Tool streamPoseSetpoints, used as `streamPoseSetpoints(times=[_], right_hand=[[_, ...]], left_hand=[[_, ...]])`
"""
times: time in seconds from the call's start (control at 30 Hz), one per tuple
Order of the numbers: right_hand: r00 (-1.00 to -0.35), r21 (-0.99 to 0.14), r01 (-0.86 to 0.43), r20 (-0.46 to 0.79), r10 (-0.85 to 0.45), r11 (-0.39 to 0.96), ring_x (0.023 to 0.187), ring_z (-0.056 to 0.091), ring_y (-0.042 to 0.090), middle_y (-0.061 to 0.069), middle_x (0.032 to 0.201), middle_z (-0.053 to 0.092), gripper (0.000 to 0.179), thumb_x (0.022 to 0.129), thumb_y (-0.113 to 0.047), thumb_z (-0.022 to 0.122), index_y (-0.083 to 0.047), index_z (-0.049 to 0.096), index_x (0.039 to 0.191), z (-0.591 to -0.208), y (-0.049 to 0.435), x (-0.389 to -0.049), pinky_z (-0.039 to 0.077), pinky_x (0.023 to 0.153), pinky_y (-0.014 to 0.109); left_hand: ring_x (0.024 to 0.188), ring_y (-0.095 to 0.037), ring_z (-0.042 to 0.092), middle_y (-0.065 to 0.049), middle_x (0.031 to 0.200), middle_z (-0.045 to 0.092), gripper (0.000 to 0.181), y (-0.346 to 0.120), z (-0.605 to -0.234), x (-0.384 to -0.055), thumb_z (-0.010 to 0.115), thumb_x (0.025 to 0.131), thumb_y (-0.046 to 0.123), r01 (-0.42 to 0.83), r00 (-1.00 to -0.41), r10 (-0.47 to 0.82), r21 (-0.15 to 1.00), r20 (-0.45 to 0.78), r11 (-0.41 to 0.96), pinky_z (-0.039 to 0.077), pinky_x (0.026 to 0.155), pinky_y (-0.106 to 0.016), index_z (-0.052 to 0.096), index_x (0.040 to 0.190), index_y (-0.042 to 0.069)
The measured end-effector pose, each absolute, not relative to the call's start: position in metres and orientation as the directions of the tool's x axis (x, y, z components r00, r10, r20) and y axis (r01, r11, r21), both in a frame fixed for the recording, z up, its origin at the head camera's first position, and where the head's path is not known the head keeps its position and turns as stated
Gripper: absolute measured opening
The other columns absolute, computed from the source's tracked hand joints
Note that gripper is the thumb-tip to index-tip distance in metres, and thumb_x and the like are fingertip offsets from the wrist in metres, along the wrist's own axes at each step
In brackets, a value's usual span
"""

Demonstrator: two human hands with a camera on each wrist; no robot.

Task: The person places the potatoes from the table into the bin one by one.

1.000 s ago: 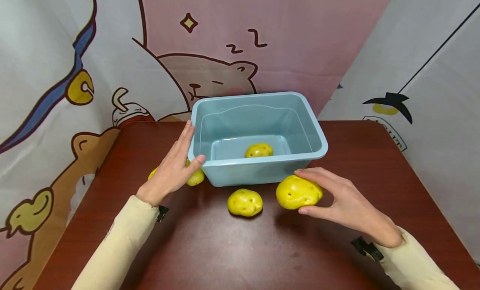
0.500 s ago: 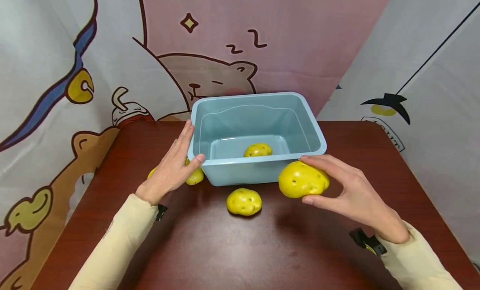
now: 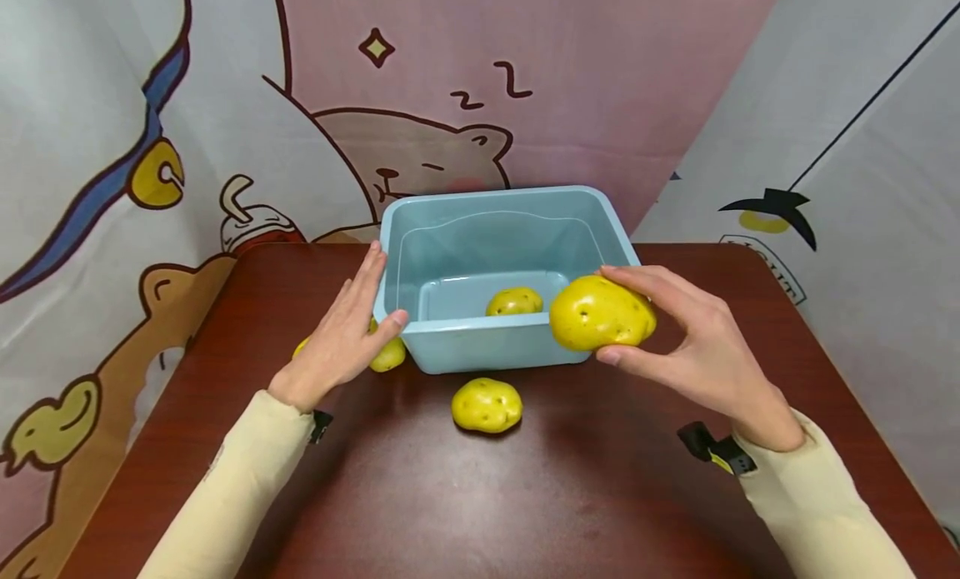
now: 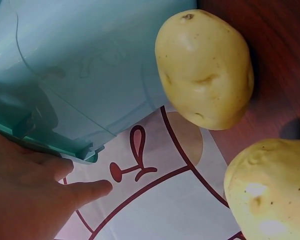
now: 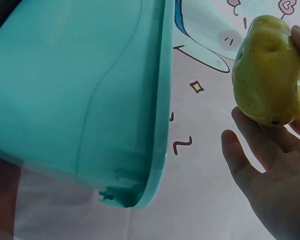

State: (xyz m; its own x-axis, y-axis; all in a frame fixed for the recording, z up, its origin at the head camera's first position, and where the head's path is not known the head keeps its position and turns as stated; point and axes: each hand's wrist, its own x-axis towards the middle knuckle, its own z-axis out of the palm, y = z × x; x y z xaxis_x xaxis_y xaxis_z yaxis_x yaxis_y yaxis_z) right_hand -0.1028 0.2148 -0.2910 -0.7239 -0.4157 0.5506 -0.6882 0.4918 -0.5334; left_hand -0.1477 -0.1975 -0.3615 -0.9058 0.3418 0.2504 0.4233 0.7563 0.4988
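A yellow potato [image 3: 602,314] is pinched between the thumb and fingers of my right hand [image 3: 697,346], raised in front of the light-blue bin's near right corner. In the right wrist view the same potato [image 5: 270,70] appears beside the bin wall [image 5: 80,90]. My left hand [image 3: 337,337] rests with straight fingers against the left side of the bin [image 3: 480,346]. Inside the bin lies one potato [image 3: 514,301], partly hidden by the front wall. Another potato [image 3: 487,406] sits on the table before the bin. Two potatoes [image 4: 205,70] lie by my left hand, mostly covered by it in the head view.
The brown table [image 3: 480,504] reaches back to a cartoon-printed cloth [image 3: 600,87] hanging behind the bin. Cloth also hangs at the left and right sides. Small dark devices [image 3: 716,450] sit on both wrists.
My right hand has lifted the potato from low beside the bin up to the height of its front rim. The left hand and the bin have hardly moved.
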Motion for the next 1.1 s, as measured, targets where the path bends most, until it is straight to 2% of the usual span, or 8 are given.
streamPoseSetpoints(times=[0.33,0.53,0.7,0.87,0.97,1.1], right_hand=[[-0.714,-0.531,-0.697,0.571,-0.405,0.481,0.118,0.058,0.009,0.0,0.135,0.065,0.087,0.066,-0.003,0.097,-0.016,0.062,0.145,-0.278,0.203,-0.114,0.044,0.101,0.017],[-0.725,-0.554,-0.686,0.57,-0.386,0.471,0.114,0.059,0.009,-0.002,0.133,0.067,0.083,0.071,-0.003,0.094,-0.017,0.062,0.145,-0.272,0.195,-0.124,0.046,0.095,0.018],[-0.75,-0.581,-0.661,0.546,-0.374,0.475,0.116,0.058,0.009,-0.004,0.135,0.066,0.078,0.076,-0.009,0.093,-0.021,0.061,0.146,-0.272,0.188,-0.136,0.043,0.101,0.02],[-0.75,-0.596,-0.661,0.534,-0.389,0.455,0.12,0.058,0.012,-0.005,0.138,0.064,0.074,0.08,-0.013,0.091,-0.023,0.061,0.147,-0.275,0.179,-0.149,0.043,0.102,0.021],[-0.75,-0.596,-0.661,0.53,-0.395,0.456,0.123,0.058,0.013,-0.006,0.139,0.064,0.071,0.081,-0.018,0.09,-0.023,0.061,0.146,-0.277,0.173,-0.156,0.045,0.102,0.026],[-0.758,-0.588,-0.653,0.512,-0.405,0.477,0.126,0.057,0.015,-0.005,0.139,0.064,0.067,0.084,-0.027,0.088,-0.02,0.062,0.145,-0.277,0.163,-0.165,0.045,0.103,0.038]], left_hand=[[0.158,-0.031,0.014,0.0,0.174,-0.002,0.089,-0.198,-0.361,-0.146,0.044,0.104,0.061,0.416,-0.909,0.335,0.51,0.247,0.753,0.019,0.119,-0.068,0.006,0.168,0.012],[0.158,-0.029,0.013,0.0,0.174,-0.003,0.089,-0.198,-0.362,-0.146,0.043,0.104,0.062,0.416,-0.909,0.337,0.512,0.245,0.751,0.018,0.12,-0.066,0.006,0.168,0.012],[0.158,-0.029,0.013,0.0,0.174,-0.002,0.089,-0.197,-0.361,-0.146,0.043,0.104,0.062,0.427,-0.904,0.347,0.511,0.25,0.746,0.018,0.121,-0.066,0.006,0.167,0.011],[0.158,-0.03,0.014,0.0,0.174,-0.002,0.09,-0.197,-0.361,-0.146,0.043,0.104,0.063,0.429,-0.903,0.347,0.509,0.253,0.746,0.018,0.12,-0.067,0.007,0.167,0.01],[0.158,-0.03,0.014,0.001,0.174,-0.003,0.09,-0.198,-0.361,-0.145,0.042,0.104,0.062,0.428,-0.904,0.348,0.507,0.25,0.749,0.019,0.12,-0.067,0.007,0.167,0.01],[0.158,-0.03,0.014,0.0,0.174,-0.003,0.089,-0.198,-0.362,-0.146,0.042,0.104,0.062,0.43,-0.903,0.351,0.505,0.249,0.748,0.019,0.12,-0.067,0.007,0.167,0.01]])
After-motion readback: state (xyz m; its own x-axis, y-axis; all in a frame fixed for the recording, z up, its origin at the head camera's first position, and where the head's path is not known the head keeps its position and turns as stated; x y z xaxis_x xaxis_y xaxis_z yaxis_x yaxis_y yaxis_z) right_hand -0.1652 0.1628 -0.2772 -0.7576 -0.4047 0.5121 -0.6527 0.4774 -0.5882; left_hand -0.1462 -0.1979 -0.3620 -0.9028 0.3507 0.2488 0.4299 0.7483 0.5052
